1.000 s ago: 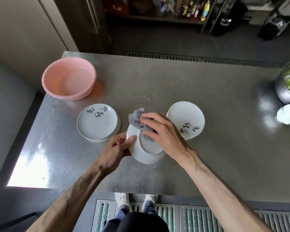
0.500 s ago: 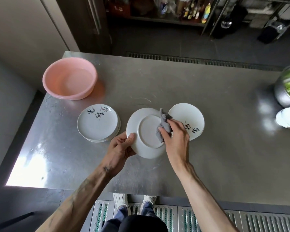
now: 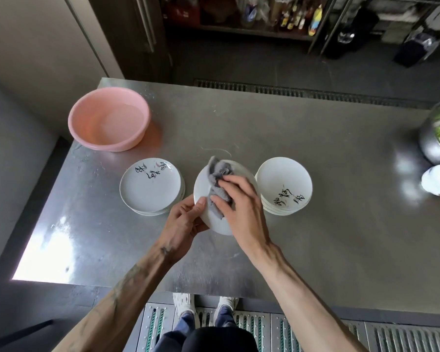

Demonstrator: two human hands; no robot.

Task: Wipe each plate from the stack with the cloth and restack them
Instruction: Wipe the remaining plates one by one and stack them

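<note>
My left hand [image 3: 184, 226] grips the near-left rim of a white plate [image 3: 203, 186], holding it tilted above the steel table [image 3: 315, 224], thumb on its face. My right hand [image 3: 241, 208] presses a crumpled grey cloth [image 3: 220, 182] against the plate's surface, fingers spread over the cloth. A stack of white plates with black lettering [image 3: 151, 187] sits to the left. A second stack of the same plates [image 3: 285, 185] sits to the right, close beside the held plate.
A pink basin [image 3: 109, 118] stands at the table's far left. At the right edge are a steel bowl of greens [image 3: 438, 138] and a white dish [image 3: 438, 184]. Floor grating runs along the table's near edge by my feet.
My right hand slid the cloth from the plate's right edge back across to its middle and left. The left hand kept its grip on the rim.
</note>
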